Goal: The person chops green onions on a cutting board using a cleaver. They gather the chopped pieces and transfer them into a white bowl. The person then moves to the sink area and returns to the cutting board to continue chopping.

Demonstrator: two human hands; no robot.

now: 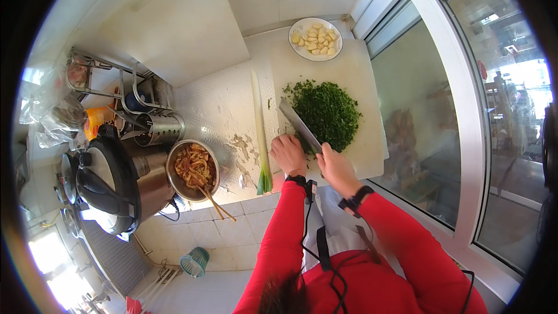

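A large heap of finely chopped green herbs (328, 113) lies on the white cutting board (290, 70). My right hand (338, 170) is closed around the handle of a kitchen knife. The broad blade of the knife (300, 122) lies slanted along the heap's left edge, its tip pointing away and to the left. Close by, my left hand (287, 152) rests at the board's left edge with its fingers laid down, left of the blade and holding nothing. Just left of that hand is a long green onion (260, 122), its white end far and its green end near.
A plate of peeled garlic cloves (316, 39) sits at the board's far end. On the left stand a metal bowl of food (193, 170) with chopsticks (218, 204), an electric pressure cooker (119, 183) and a perforated metal holder (161, 129). A sliding glass window (415, 116) borders the right.
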